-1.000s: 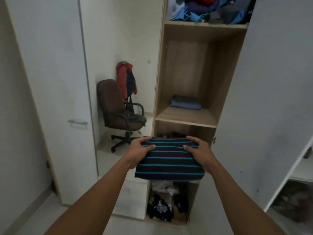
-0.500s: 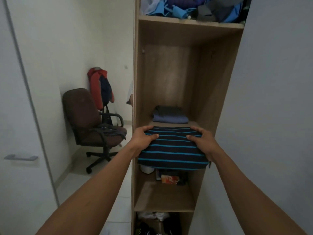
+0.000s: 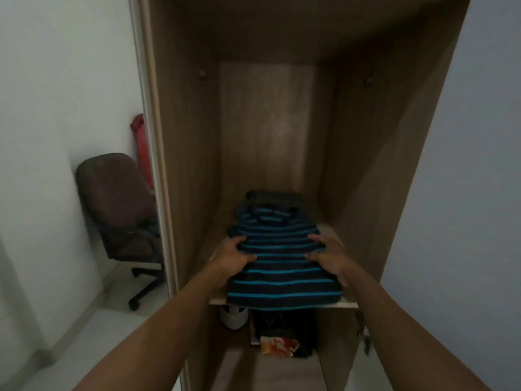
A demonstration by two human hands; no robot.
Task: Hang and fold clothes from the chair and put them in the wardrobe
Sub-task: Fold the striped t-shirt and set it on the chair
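Stood open high above the striped shirt [image 3: 282, 266], right up to the compartment's ceiling. Was hemmed in by the left wall [image 3: 186, 165] and right wall [image 3: 375, 165], with slim gaps along the shirt's sides. Was blocked at the back by dark folded clothes [image 3: 275, 198].

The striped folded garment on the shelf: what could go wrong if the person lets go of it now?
1. The striped garment hangs over the front edge of the shelf, so it may slide off when released.
2. Its far end is rumpled against the dark folded clothes behind it; pushing further may spoil the fold or shove that pile askew.
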